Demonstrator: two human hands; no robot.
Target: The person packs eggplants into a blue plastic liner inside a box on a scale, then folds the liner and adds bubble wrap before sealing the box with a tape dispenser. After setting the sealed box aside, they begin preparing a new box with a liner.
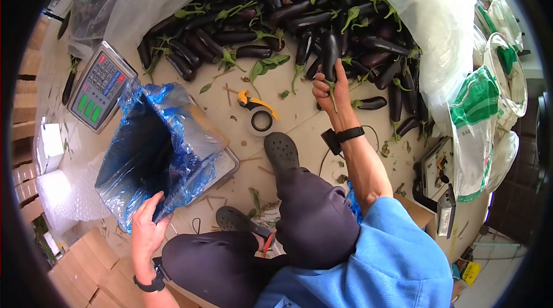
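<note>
My right hand [332,90] is closed round the stem end of a dark purple eggplant [330,52], which points up and away from me over the pile. Down on the left, my left hand [151,224] grips the near edge of a blue plastic bag [199,161], thumb and fingers at its rim. The bag lines a box standing on the scale's platform [226,165], and its mouth gapes toward me; the inside is dark and its contents cannot be made out. The scale's display panel [98,90] stands behind the bag.
A heap of eggplants [230,37] with green stems covers the far floor, bordered by clear plastic sheeting [440,26]. Black tape [261,120] and a yellow-handled tool [253,102] lie mid-floor among leaf scraps. Green-and-white sacks [475,106] stand right; flattened cardboard [80,267] lies lower left.
</note>
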